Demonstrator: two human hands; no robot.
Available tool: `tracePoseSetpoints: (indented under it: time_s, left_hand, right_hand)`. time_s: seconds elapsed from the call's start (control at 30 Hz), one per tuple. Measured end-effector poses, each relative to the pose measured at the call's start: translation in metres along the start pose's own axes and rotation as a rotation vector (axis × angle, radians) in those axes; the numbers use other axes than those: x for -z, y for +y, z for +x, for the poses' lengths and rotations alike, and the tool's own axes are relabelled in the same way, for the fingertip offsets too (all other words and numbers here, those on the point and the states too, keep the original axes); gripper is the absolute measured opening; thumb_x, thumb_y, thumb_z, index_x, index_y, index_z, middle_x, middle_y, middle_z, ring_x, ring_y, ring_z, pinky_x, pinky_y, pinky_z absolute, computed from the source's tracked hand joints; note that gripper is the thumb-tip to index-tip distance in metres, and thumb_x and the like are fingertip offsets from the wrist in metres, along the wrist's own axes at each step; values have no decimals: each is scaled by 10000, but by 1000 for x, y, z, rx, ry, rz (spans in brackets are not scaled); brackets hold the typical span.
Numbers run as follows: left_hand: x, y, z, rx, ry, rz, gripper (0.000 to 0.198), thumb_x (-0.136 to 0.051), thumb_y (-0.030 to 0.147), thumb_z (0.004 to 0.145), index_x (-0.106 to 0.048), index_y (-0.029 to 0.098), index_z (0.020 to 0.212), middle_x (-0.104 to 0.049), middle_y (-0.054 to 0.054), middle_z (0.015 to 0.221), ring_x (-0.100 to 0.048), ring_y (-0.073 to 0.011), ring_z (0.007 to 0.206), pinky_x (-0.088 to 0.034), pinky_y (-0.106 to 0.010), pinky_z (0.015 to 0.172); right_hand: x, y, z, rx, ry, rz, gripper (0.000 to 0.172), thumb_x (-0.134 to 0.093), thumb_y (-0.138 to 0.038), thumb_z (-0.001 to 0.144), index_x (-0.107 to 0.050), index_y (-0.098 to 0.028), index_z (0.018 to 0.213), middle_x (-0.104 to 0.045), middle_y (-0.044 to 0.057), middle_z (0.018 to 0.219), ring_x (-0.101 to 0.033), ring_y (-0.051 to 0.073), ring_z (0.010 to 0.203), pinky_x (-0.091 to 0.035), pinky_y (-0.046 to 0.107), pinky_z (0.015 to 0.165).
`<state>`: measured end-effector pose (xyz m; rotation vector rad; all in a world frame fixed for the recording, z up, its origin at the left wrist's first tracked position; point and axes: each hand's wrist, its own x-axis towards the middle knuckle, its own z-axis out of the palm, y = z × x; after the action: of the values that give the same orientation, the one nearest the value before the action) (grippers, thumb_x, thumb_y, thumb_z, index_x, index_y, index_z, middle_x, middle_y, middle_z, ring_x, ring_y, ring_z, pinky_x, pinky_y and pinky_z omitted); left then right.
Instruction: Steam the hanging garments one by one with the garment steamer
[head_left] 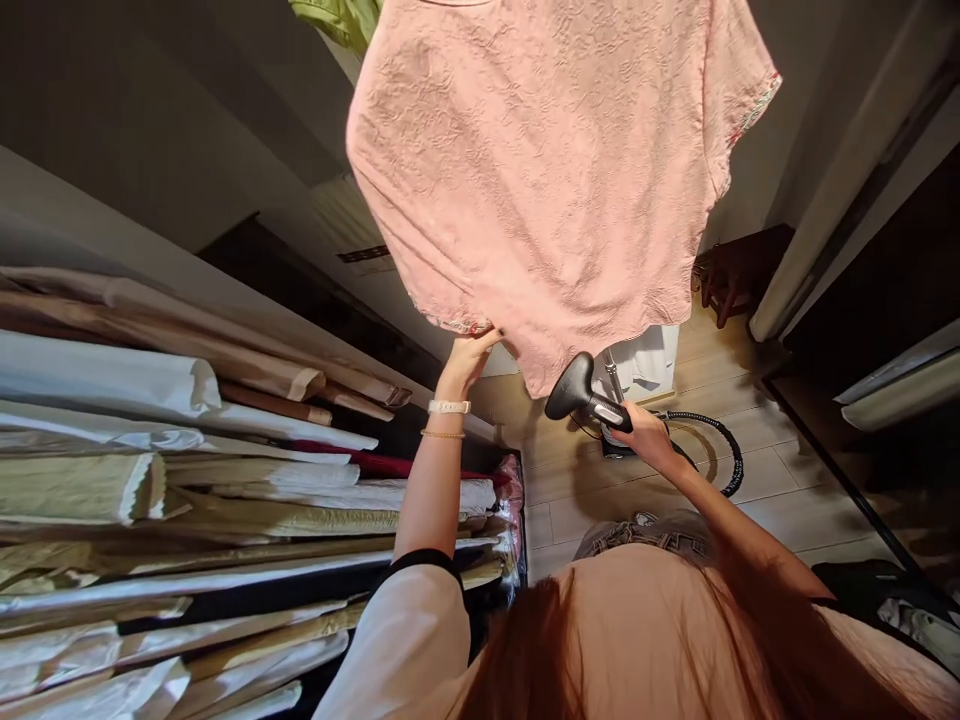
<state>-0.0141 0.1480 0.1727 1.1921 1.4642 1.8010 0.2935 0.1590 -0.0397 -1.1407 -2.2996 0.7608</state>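
Observation:
A pink short-sleeved top (547, 170) with a raised texture and patterned sleeve trim hangs in front of me. My left hand (469, 360) pinches the trimmed edge of its left sleeve, pulling it down and outward. In my right hand (646, 436) is the handle of a black garment steamer (574, 385). Its wide head sits just below the lower hem of the top; whether it touches the cloth I cannot tell. A black ribbed hose (731, 450) curves over the floor on the right of the steamer.
Many garments (172, 480) hang in a dense row at my left. Behind the top, a metal pole (612, 372) and white cloth show. A dark wooden stool (731, 270) stands farther back, right. Wood-look flooring (757, 490) lies below, and dark clothes are at lower right.

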Motion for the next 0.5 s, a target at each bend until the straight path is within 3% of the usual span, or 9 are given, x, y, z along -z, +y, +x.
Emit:
tracePoseSetpoints:
  time_s: [0.1,0.17,0.23,0.33,0.4,0.5]
  left_hand:
    - [17,3,-2,77,-69,-130,713,-753,875,548,-641,219,803,-728,-145,1019,-650,-332,1174,-528,-522,1032]
    - [26,5,-6,59,-58,-133,740,-633,940,615,-628,223,797,-724,-154,1034,-624,-327,1223,-520,-517,1043]
    - [34,7,-14,49,-34,-29,705,-726,893,566,-612,223,751,-728,-119,947,-663,-312,1139,-549,-479,1000]
    - [41,11,-29,28,26,256,599,-945,626,476,-668,192,783,-727,-57,864,-701,-241,928,-579,-379,902]
    - [45,16,-40,-5,74,395,523,-948,496,538,-708,162,860,-730,-50,887,-688,-199,871,-568,-328,865]
    - [52,21,-53,-28,78,470,398,-883,437,643,-702,149,849,-709,-39,861,-663,-166,830,-546,-282,816]
  right_hand:
    - [-7,4,-15,-14,-64,48,310,-689,-323,866,-620,-192,1138,-714,75,1047,-673,259,986,-445,289,770]
    - [-12,6,-22,-29,-78,69,362,-702,-311,849,-616,-192,1180,-716,79,1084,-680,261,999,-459,293,781]
    - [-16,8,-28,-38,-70,82,425,-716,-299,829,-604,-186,1223,-714,93,1126,-685,267,1011,-475,304,803]
    - [-20,11,-34,-61,-49,117,422,-717,-311,828,-595,-189,1213,-716,89,1105,-694,271,987,-489,306,779]
    - [-21,12,-37,-74,-44,145,386,-709,-322,838,-591,-199,1184,-717,78,1076,-697,269,965,-489,298,750]
    - [-20,9,-38,-72,-62,159,377,-707,-310,846,-577,-196,1182,-714,81,1079,-696,270,968,-490,302,761]
